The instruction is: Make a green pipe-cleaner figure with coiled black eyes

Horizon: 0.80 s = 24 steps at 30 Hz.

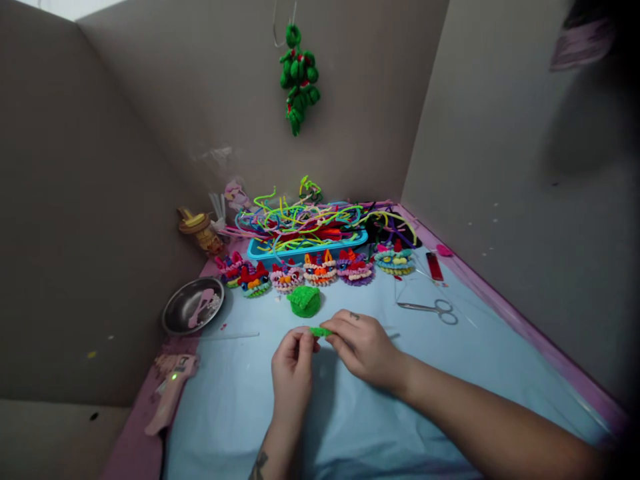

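Between my two hands is a short green fuzzy piece (320,331), which looks like pipe cleaner. My left hand (294,360) pinches its left end between thumb and fingers. The fingers of my right hand (363,347) close on its right end. Just beyond my hands, a rounded green fuzzy shape (304,302) rests on the blue-covered table (240,400). Behind that stands a row of several colourful fuzzy figures, among them an orange and white one (321,268).
Behind the figures, a blue tray (260,251) overflows with colourful pipe cleaners. At left are a metal bowl (173,310) and a pink glue gun (170,397). Scissors (435,309) lie at right. A green fuzzy cluster (299,77) hangs from the back panel. Grey panels enclose the table.
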Available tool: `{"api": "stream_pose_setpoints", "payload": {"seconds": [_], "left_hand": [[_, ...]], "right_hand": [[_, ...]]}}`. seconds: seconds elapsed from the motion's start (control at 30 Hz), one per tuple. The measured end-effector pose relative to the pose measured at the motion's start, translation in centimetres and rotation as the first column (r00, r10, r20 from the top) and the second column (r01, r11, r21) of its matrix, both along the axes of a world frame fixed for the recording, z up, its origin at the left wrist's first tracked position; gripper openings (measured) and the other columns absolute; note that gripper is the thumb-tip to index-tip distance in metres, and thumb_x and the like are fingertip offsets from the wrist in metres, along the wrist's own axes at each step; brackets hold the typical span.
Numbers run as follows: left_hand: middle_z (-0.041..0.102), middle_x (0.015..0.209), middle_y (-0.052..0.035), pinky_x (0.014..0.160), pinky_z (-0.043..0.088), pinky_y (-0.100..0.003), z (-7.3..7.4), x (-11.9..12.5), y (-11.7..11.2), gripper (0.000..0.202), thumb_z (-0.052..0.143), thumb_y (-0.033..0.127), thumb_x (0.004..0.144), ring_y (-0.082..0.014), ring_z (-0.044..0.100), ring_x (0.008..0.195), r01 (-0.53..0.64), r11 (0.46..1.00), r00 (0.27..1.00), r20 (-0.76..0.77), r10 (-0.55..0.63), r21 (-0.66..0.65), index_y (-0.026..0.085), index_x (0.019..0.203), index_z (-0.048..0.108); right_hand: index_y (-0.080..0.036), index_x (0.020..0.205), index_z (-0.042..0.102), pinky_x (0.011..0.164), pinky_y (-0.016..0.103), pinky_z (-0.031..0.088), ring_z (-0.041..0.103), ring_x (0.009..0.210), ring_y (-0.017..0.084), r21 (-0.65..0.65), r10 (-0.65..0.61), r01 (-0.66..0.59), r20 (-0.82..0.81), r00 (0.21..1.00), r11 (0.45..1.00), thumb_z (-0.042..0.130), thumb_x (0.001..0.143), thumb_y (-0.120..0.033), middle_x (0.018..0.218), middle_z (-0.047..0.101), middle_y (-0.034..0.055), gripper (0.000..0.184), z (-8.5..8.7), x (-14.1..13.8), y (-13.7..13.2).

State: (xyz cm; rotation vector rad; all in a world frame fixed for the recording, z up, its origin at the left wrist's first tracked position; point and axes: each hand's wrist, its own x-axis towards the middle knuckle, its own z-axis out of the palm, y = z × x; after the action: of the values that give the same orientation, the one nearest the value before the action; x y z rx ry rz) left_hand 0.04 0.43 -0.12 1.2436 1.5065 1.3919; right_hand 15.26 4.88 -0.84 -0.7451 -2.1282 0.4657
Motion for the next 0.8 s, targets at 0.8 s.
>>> {"api": "stream_pose_setpoints", "payload": {"seconds": [0.8], "left_hand": [[0.066, 0.067, -0.0022, 0.062, 0.047, -0.024, -0.9, 0.2, 0.2, 0.027, 0.073, 0.036, 0.066, -0.0126, 0.058, 0.061, -0.048, 0.992, 0.949, 0.304, 0.081, -0.114, 0.014, 0.081, 0.07]], "right_hand": [[-0.019, 0.091, 0.063, 0.07, 0.03, 0.044, 0.058, 0.077, 0.017, 0.052, -0.136, 0.139, -0.058, 0.989, 0.989, 0.053, 0.087, -0.015, 0.081, 0.062, 0.005, 0.011, 0.3, -0.3, -0.2]]}}
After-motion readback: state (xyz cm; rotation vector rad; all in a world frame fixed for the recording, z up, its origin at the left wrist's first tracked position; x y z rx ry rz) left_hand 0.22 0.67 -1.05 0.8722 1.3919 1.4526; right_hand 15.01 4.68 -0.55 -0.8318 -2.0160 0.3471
